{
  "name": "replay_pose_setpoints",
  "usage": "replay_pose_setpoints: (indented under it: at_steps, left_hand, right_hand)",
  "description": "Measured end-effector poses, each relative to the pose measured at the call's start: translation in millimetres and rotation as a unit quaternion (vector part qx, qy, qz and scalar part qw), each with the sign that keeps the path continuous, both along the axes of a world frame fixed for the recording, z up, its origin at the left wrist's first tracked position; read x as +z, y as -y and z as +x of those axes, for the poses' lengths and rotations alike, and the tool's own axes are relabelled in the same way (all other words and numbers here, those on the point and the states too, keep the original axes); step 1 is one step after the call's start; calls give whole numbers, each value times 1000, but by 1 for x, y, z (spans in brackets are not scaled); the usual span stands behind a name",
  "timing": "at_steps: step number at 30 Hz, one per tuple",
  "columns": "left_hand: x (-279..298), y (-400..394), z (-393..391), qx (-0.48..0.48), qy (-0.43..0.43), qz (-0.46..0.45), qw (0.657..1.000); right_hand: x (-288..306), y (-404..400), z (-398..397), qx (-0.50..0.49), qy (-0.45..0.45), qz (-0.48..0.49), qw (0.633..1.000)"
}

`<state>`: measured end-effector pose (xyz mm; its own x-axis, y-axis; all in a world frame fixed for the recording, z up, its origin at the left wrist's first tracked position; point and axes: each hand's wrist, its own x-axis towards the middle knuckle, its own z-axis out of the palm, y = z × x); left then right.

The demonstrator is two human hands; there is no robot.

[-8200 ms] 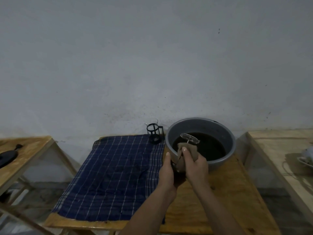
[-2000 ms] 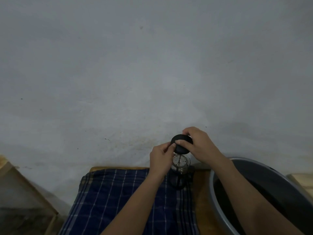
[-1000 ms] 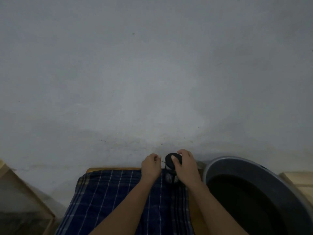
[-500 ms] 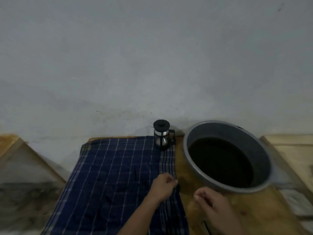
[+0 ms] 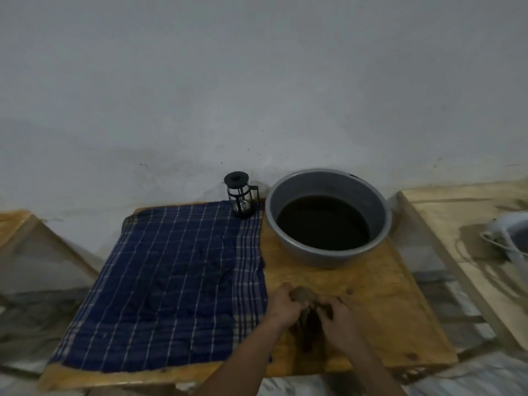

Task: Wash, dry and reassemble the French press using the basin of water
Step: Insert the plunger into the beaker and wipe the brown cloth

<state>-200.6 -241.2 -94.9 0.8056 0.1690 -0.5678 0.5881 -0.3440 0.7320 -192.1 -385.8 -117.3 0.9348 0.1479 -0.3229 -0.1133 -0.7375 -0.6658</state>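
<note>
The French press [image 5: 240,195], black frame with its black lid on, stands upright at the far corner of the blue checked cloth [image 5: 171,281]. Right of it sits the grey basin [image 5: 328,215] holding dark water. Near the front of the wooden table [image 5: 380,304], my left hand [image 5: 283,302] and my right hand [image 5: 338,317] both grip a crumpled brown rag [image 5: 307,301] lying on the wood. The rag is partly hidden between my fingers.
A lower wooden surface [image 5: 445,224] stands to the right with a white container [image 5: 511,238] at its edge. Another wooden piece [image 5: 17,224] is at the far left. A grey wall rises right behind the table.
The lid went onto the press and both hands let go of it. They drew back to the table's front and took hold of the brown rag.
</note>
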Motion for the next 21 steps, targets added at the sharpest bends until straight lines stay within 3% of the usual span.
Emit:
replay_pose_setpoints:
  at_steps: [5,9,16,21]
  left_hand:
    - [-6,12,-15,60,10,-25,998]
    - [0,18,-29,76,53,-51,994]
    - [20,15,-48,43,110,-68,991]
    - [39,7,-55,-7,95,-90,991]
  right_hand:
    - [2,12,-12,19,1,36,999]
    - [8,28,-25,91,-10,106,990]
    - [37,42,-30,96,2,163,982]
    - [79,55,-21,73,-4,224,972]
